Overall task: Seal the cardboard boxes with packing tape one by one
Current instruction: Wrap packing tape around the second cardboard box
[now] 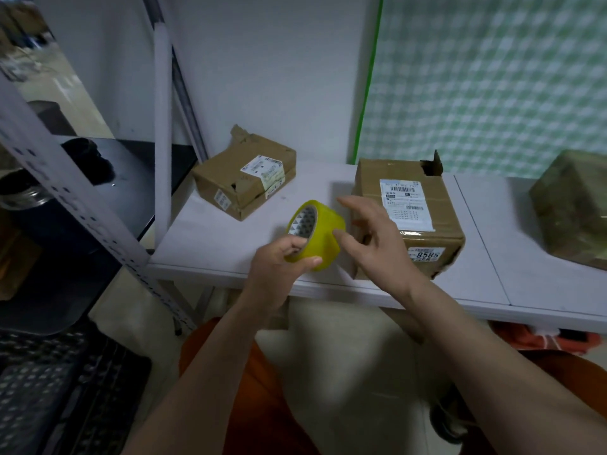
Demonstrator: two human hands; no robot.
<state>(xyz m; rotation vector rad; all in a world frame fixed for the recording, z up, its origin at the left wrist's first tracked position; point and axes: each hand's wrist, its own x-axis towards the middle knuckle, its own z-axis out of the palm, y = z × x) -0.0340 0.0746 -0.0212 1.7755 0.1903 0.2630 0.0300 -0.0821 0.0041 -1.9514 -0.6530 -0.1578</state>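
My left hand (281, 261) grips a roll of yellow packing tape (317, 233) above the front of the white table (213, 238), fingers through its core and thumb on the outer face. My right hand (371, 236) hovers just right of the roll, fingers relaxed and spread, one fingertip touching the tape's surface. Directly behind that hand stands a brown cardboard box (423, 205) with a white shipping label and a torn top corner. A flatter, dented cardboard box (244, 180) lies at the back left of the table.
A third box (571, 205), wrapped in shiny tape, sits at the right edge. A grey metal shelf post (65, 178) and a black shelf with dark objects stand to the left. A green checked cloth hangs behind the table. My orange-clad legs are below.
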